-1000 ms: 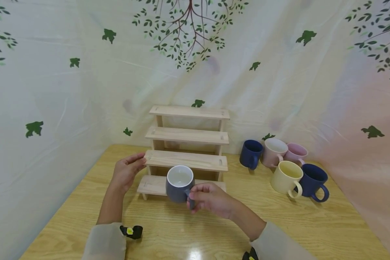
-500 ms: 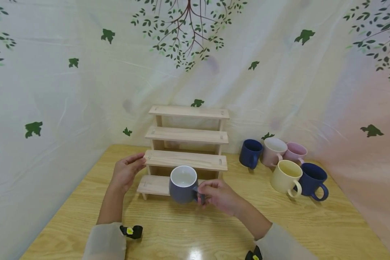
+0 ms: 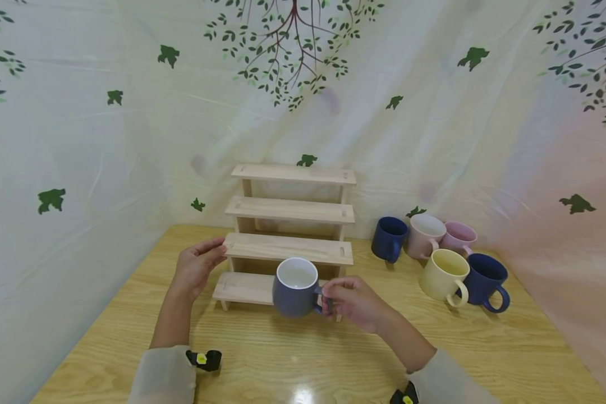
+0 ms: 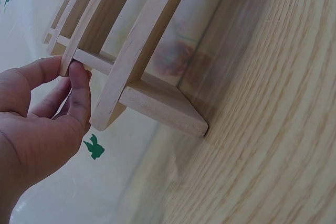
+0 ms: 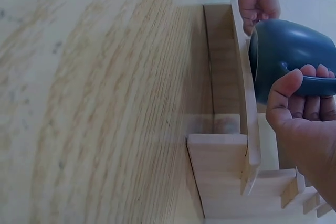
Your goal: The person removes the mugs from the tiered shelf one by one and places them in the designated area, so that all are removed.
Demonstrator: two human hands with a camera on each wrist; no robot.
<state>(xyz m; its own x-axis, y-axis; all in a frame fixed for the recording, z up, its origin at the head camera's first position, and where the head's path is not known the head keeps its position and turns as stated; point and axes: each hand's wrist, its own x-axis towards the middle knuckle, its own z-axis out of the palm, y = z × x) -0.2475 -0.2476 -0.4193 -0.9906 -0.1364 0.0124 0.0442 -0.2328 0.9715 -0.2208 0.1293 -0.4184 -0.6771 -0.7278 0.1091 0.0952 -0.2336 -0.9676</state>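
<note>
A wooden stepped shelf with several tiers stands at the back of the table. My left hand pinches the left end of its second board from the bottom between thumb and fingers; the left wrist view shows the board's corner in that grip. A slate-blue mug, white inside, is upright at the lowest board, right of its middle. By its handle my right hand holds it, fingers curled through. In the right wrist view the mug's base is close to the board; whether they touch I cannot tell.
On the right of the table are a navy mug, a pale pink mug, a pink mug, a yellow mug and another navy mug. A patterned curtain hangs behind the table.
My right hand has carried the slate-blue mug rightward along the lowest board. The left hand and the shelf have kept their places.
</note>
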